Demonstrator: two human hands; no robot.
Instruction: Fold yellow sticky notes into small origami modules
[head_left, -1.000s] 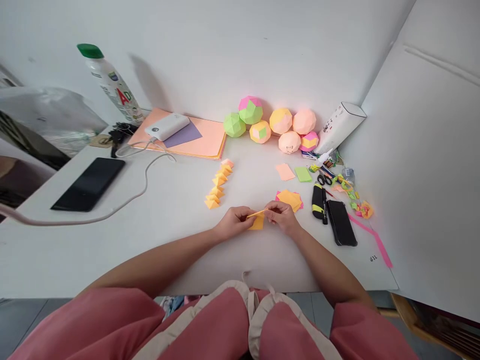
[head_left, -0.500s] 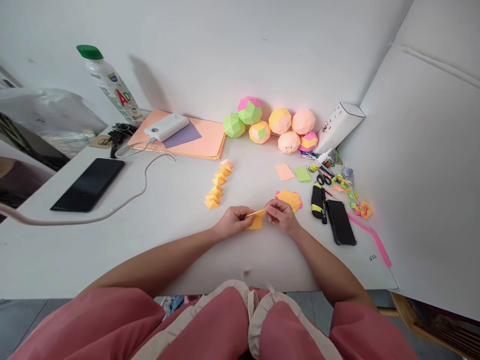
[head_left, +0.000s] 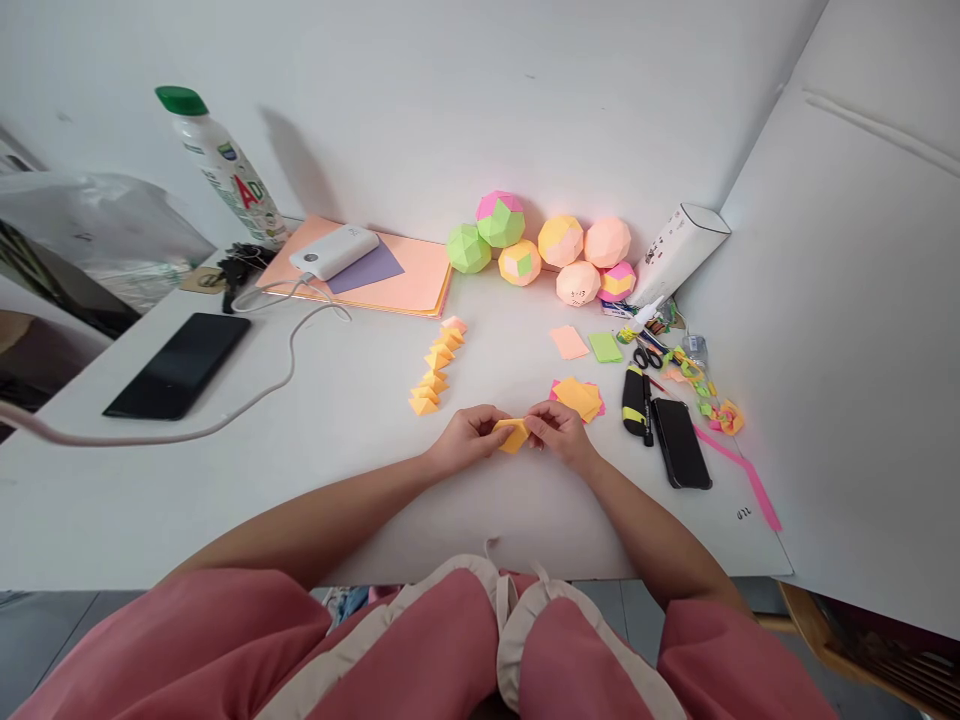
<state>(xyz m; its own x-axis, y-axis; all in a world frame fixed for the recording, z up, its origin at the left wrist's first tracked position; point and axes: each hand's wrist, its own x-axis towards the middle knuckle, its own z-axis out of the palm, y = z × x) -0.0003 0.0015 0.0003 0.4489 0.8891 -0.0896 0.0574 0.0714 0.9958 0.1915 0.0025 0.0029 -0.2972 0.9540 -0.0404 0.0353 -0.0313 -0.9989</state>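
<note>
Between my two hands is a small folded piece of orange paper point(head_left: 512, 436), held just above the white table. My left hand point(head_left: 466, 440) pinches its left side, thumb on the face toward me. On the other side, the fingertips of my right hand point(head_left: 559, 432) grip the right edge. Just beyond my right hand lies a pile of orange paper squares point(head_left: 579, 397) with pink ones under it. A row of folded orange paper units point(head_left: 435, 376) runs away from me, left of the pile, with a peach one at its far end.
Several faceted paper balls point(head_left: 561, 242) stand along the wall. Peach squares point(head_left: 568, 342) and green squares point(head_left: 604, 347) lie mid-table. At right are a utility knife point(head_left: 634, 402), scissors point(head_left: 648, 357) and a black phone point(head_left: 681, 443). A power bank point(head_left: 334, 252), its cable and another phone point(head_left: 178, 366) occupy the left.
The orange paper was partly raised along a fold; now it is a smaller, angular folded shape. Both hands stay on it with slightly shifted fingers.
</note>
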